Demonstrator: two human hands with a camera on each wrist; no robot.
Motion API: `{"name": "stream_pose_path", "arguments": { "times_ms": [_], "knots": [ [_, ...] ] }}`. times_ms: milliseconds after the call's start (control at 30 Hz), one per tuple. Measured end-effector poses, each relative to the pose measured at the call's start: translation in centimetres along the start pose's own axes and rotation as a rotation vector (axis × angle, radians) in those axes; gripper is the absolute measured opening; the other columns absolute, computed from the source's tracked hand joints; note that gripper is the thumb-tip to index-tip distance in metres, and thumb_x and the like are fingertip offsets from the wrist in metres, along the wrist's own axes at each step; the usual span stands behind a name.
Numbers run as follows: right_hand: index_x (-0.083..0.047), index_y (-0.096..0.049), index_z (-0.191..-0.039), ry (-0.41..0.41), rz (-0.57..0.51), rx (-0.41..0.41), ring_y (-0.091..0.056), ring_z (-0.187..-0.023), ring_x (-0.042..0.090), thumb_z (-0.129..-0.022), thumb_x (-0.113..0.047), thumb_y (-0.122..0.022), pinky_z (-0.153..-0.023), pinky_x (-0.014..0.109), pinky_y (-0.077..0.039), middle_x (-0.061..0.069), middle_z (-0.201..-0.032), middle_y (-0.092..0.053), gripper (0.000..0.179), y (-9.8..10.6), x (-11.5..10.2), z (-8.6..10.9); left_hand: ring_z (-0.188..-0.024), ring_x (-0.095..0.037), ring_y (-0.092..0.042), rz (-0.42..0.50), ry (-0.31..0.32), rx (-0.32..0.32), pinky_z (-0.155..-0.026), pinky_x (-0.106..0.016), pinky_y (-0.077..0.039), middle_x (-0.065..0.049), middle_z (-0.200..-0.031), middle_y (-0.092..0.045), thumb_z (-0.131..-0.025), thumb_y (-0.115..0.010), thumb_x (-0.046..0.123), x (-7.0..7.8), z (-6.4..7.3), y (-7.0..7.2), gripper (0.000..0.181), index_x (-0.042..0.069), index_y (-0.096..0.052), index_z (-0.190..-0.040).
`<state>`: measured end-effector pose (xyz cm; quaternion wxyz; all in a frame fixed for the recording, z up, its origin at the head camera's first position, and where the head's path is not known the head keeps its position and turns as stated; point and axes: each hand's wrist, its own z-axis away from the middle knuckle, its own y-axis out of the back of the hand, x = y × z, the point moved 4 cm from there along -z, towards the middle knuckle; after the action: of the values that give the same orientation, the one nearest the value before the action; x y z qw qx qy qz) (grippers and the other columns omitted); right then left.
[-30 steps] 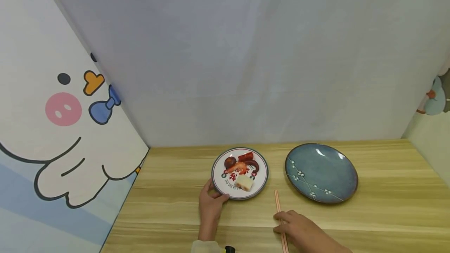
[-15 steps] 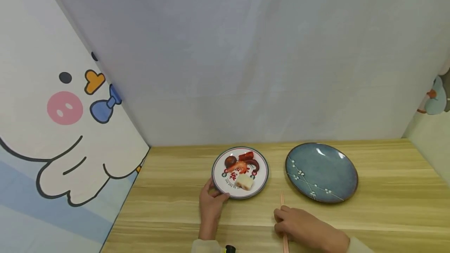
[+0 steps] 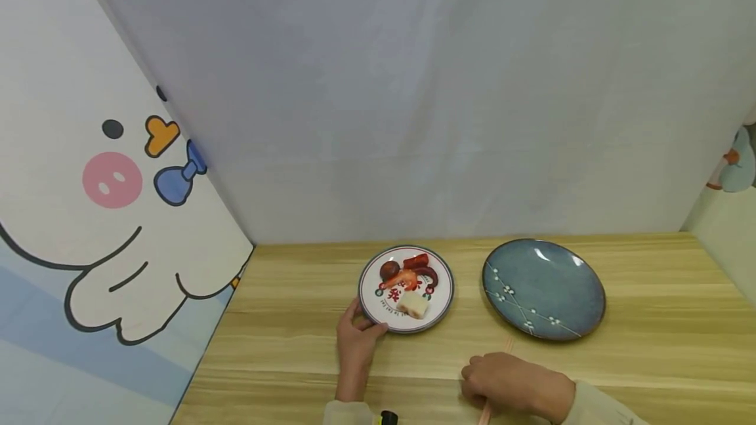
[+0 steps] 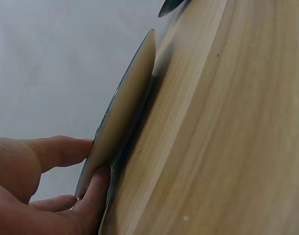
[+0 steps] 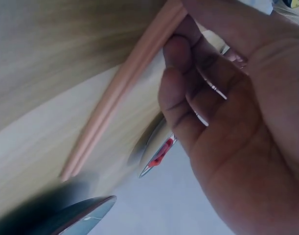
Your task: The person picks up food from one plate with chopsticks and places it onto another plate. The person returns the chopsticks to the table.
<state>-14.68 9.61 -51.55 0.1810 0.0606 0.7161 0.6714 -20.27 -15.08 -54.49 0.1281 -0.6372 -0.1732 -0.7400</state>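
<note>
1. The white plate [image 3: 438,305] stood on the wooden table [image 3: 283,333], holding five foods: a round brown piece [image 3: 390,271], a red chunk [image 3: 416,260], a dark red curled piece [image 3: 428,273], an orange shrimp-like piece [image 3: 403,279] and, nearest the person, a pale block [image 3: 413,304].
2. The blue plate [image 3: 549,281] lay to the right, apart from the white one, its glaze showing thin branches with white blossoms.
3. The left hand [image 3: 356,340] grasped the white plate's near left edge, just as it had a second before.
4. The right hand [image 3: 502,379] pinched the pair of chopsticks [image 3: 485,414] near the blue plate's lower left.
5. A second earlier the chopsticks leaned slightly left and showed almost whole; now they slanted right, mostly hidden beneath the hand. Both plates kept their places.
6. The left wrist view revealed the white plate's underside, with the thumb at its rim and a finger beneath.
7. The right wrist view showed the chopsticks side by side, their tips close together.
</note>
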Motion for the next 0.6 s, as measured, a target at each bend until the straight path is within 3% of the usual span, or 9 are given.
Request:
{"name": "stream_pose_path", "arguments": {
  "times_ms": [100,167,300,367,500,600],
  "knots": [
    [-0.020,-0.055,-0.065,-0.036,-0.085,-0.038,-0.028,-0.063,-0.003,-0.072,-0.040,-0.082,-0.052,0.015,-0.027,-0.016,-0.067,-0.041,0.035,-0.2,0.0,0.1,-0.089,-0.025,-0.067,-0.010,0.003,0.003,-0.065,-0.020,-0.054,-0.026,-0.122,-0.057,-0.070,-0.075,-0.026,0.0,0.1,0.1,0.085,-0.013,-0.048,-0.149],
    [-0.021,-0.055,-0.064,-0.104,-0.141,-0.097,-0.029,-0.063,-0.003,-0.071,-0.027,-0.087,-0.053,0.014,-0.028,-0.017,-0.067,-0.038,0.034,0.1,-0.3,0.1,-0.089,-0.026,-0.067,-0.014,0.002,0.004,-0.065,-0.020,-0.054,-0.026,-0.123,-0.057,-0.070,-0.075,-0.025,0.0,0.1,0.1,0.085,-0.014,-0.048,-0.149],
    [-0.021,-0.054,-0.063,-0.197,-0.183,-0.162,-0.029,-0.060,-0.001,-0.070,-0.010,-0.084,-0.053,0.014,-0.026,-0.018,-0.065,-0.035,0.033,0.3,-0.6,0.1,-0.090,-0.026,-0.067,-0.011,-0.001,-0.002,-0.065,-0.020,-0.054,-0.026,-0.123,-0.057,-0.070,-0.075,-0.025,0.0,0.0,0.1,0.084,-0.014,-0.048,-0.149],
    [-0.021,-0.054,-0.063,-0.198,-0.197,-0.164,-0.028,-0.059,-0.001,-0.071,-0.008,-0.083,-0.051,0.014,-0.024,-0.018,-0.064,-0.033,0.033,0.3,-0.6,0.2,-0.090,-0.025,-0.067,-0.011,0.001,-0.002,-0.065,-0.019,-0.054,-0.026,-0.123,-0.057,-0.071,-0.075,-0.024,-0.1,0.0,0.1,0.083,-0.013,-0.049,-0.149],
    [-0.021,-0.055,-0.066,-0.120,-0.174,-0.107,-0.026,-0.060,-0.002,-0.074,-0.009,-0.081,-0.049,0.015,-0.025,-0.019,-0.066,-0.032,0.030,0.1,-0.7,0.4,-0.090,-0.025,-0.067,-0.007,-0.005,0.001,-0.064,-0.019,-0.053,-0.026,-0.123,-0.057,-0.071,-0.075,-0.024,-0.1,0.0,0.1,0.083,-0.013,-0.049,-0.149],
    [-0.022,-0.058,-0.075,-0.110,-0.175,-0.027,-0.032,-0.065,-0.003,-0.087,-0.015,-0.077,-0.054,0.014,-0.030,-0.019,-0.072,-0.038,0.024,0.1,-1.0,1.2,-0.090,-0.026,-0.067,-0.001,-0.002,0.000,-0.065,-0.019,-0.054,-0.026,-0.123,-0.058,-0.070,-0.075,-0.025,-0.2,0.0,0.1,0.083,-0.013,-0.049,-0.149]
  ]
}}
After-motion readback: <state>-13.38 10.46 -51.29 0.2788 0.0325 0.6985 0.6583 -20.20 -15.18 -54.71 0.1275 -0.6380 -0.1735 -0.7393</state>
